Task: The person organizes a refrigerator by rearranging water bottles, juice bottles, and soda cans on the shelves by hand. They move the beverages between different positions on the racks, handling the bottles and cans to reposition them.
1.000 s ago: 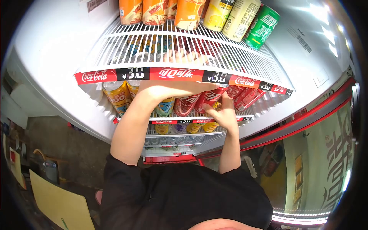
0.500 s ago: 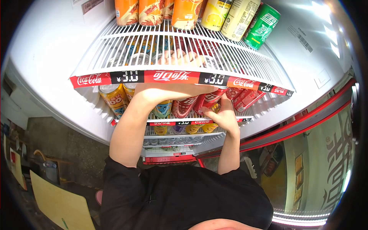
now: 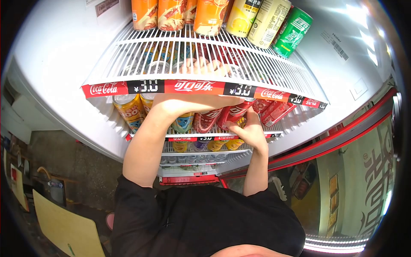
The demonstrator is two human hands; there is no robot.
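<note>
My left hand (image 3: pixel 201 103) reaches in under the upper shelf. Its bent fingers show in part through the wires, behind the price strip, above the can tops. The strip and shelf hide what they close around. Beside it, my right hand (image 3: pixel 251 130) is closed around a red cola can (image 3: pixel 233 112), thumb on the front and fingers along the right side. A darker red can (image 3: pixel 206 121) stands just left of that one. Other red cans (image 3: pixel 278 112) lean at the right, past my right hand.
Orange cans (image 3: pixel 171 15), yellow cans (image 3: pixel 243 17) and a green can (image 3: pixel 293 32) stand on the upper wire shelf (image 3: pixel 171 40). A red price strip (image 3: pixel 188 87) runs along its front edge. Yellow cans (image 3: pixel 129 112) stand lower left. The open fridge door (image 3: pixel 359 171) is at the right.
The view has shifted slightly, so the shelf and cans sit a little further right. Both hands keep nearly the same place and grip.
</note>
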